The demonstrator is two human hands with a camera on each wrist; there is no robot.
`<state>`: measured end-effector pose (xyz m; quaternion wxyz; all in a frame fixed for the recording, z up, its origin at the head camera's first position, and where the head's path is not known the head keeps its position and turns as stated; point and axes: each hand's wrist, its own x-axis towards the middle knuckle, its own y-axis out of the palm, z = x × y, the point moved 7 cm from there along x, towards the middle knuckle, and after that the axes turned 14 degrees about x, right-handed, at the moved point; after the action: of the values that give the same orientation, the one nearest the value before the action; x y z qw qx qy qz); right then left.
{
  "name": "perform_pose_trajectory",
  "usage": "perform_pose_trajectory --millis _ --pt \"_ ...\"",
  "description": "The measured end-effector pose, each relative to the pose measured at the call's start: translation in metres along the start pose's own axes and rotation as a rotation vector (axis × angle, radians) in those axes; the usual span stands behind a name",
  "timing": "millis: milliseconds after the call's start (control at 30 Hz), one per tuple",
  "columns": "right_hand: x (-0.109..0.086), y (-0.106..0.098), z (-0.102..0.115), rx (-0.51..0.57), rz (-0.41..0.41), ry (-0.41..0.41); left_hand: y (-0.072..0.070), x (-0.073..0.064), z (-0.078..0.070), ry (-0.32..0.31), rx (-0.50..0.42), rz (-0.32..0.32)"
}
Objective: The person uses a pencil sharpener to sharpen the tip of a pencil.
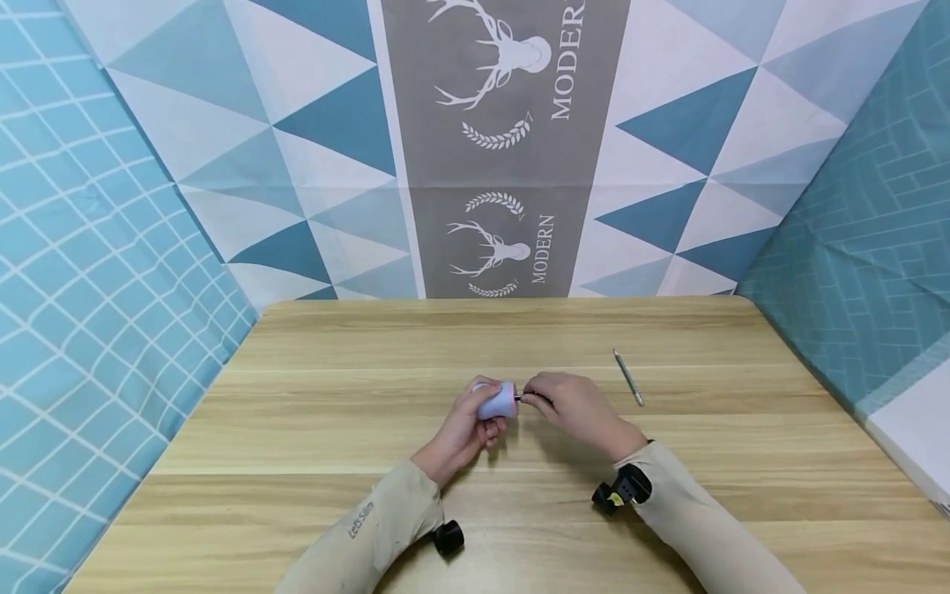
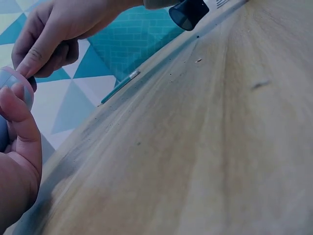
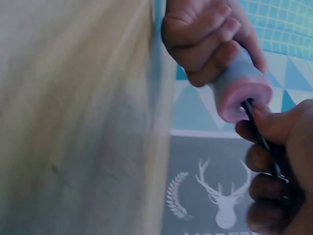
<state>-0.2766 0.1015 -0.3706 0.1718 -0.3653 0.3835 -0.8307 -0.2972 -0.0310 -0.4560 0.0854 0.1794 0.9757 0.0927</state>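
Hands (image 1: 460,427) grip a pink-ended cylinder (image 1: 497,401), perhaps plastic, and a slim black stick (image 3: 260,133).

The left hand (image 2: 19,166) grips a pink-rimmed, blue-grey cylinder (image 2: 6,79); the right hand (image 2: 56,32) pinches a dark item (image 2: 32,83) at its rim. A teal pencil (image 2: 119,88) lies on the wooden tabletop (image 2: 195,156), a triangle-patterned backdrop (image 2: 76,105) behind.

From above the table (image 1: 312,429), the head camera is looking forward and down; nearer in, the left wrist camera (image 1: 448,538) is facing rightward, the right wrist camera (image 1: 623,488) leftward, both leaning sideways; all are sharing the left hand (image 1: 462,427) and right hand (image 1: 577,407).
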Motion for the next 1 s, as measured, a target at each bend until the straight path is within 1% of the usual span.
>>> perform_pose_trajectory --millis 33,100,133,200,267,333,433,500,567,600,633,667,700,733,767,800,833,900,1000 --pt "0.0 0.001 0.0 -0.01 -0.007 0.002 0.0 0.0 0.0 -0.001 -0.004 0.0" --pt "0.0 0.004 -0.001 0.019 -0.009 0.035 0.001 0.0 0.0 -0.005 -0.01 0.003" --pt "0.0 0.006 -0.004 0.056 -0.002 0.072 0.002 -0.001 0.001 -0.009 -0.014 0.003" --pt "0.0 0.01 -0.011 0.169 0.023 0.162 0.003 -0.001 0.002 -0.013 -0.016 0.007" --pt "0.001 0.013 -0.02 0.345 0.062 0.285 0.003 -0.001 0.003 -0.02 -0.016 0.007" --pt "0.002 0.016 -0.03 0.531 0.103 0.427 0.003 -0.001 0.004 -0.022 -0.01 0.005" --pt "0.002 0.023 -0.043 0.789 0.182 0.657 0.002 0.0 0.003 -0.018 0.007 -0.005" --pt "-0.003 0.029 -0.048 0.935 0.261 0.821 0.002 0.0 0.003 -0.013 0.029 -0.008" --pt "-0.01 0.035 -0.051 1.042 0.347 0.969 0.002 0.0 0.004 -0.016 0.054 -0.002" --pt "-0.013 0.037 -0.05 1.078 0.387 1.018 0.002 0.0 0.005 -0.019 0.064 0.004" --pt "-0.015 0.038 -0.05 1.101 0.417 1.053 0.002 -0.001 0.005 -0.023 0.07 0.01" --pt "-0.017 0.038 -0.049 1.105 0.436 1.059 0.002 -0.001 0.005 -0.027 0.074 0.016" --pt "-0.017 0.036 -0.047 1.097 0.445 1.036 0.002 -0.001 0.005 -0.028 0.075 0.019" --pt "-0.015 0.034 -0.045 1.074 0.442 0.989 0.002 -0.001 0.005 -0.031 0.072 0.02" --pt "-0.013 0.031 -0.043 1.029 0.43 0.917 0.002 -0.001 0.005 -0.032 0.066 0.019" --pt "-0.01 0.026 -0.041 0.96 0.412 0.823 0.001 -0.002 0.005 -0.033 0.061 0.018" --pt "-0.007 0.021 -0.037 0.87 0.392 0.71 0.001 -0.002 0.005 -0.033 0.056 0.018" --pt "-0.002 0.011 -0.028 0.658 0.363 0.452 0.001 -0.001 0.004 -0.03 0.053 0.02" --pt "0.001 0.0 -0.011 0.289 0.301 0.041 0.002 -0.001 0.003 -0.033 0.035 0.03"
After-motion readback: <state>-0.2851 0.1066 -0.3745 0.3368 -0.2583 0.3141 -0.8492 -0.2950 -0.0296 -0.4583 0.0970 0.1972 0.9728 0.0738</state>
